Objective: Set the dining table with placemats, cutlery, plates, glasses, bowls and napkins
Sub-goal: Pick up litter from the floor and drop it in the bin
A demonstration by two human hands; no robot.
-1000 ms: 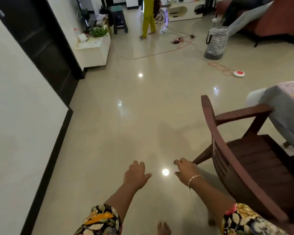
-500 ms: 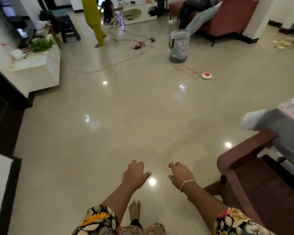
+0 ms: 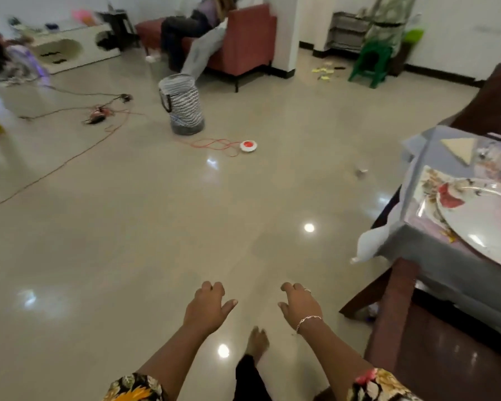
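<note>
The left hand (image 3: 207, 309) and right hand (image 3: 299, 306) hung empty, fingers loosely curled, well apart from the plate (image 3: 480, 224) lying on the grey-clothed surface (image 3: 434, 256); glossy floor (image 3: 156, 227) spread beside that surface.

Head-worn wide-angle view faces forward-down over floor (image 3: 156, 227); left hand (image 3: 207, 306), right hand (image 3: 299, 305) near, 6 o'clock; dining table (image 3: 446, 264) 3 o'clock.

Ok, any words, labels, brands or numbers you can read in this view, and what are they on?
No text can be read.
The plate on the table bears only a flower pattern.
The basket bears only zigzag stripes.
The red and white round device shows no legible marking.
The shelf rack at the back is too blurred to tell.
</note>
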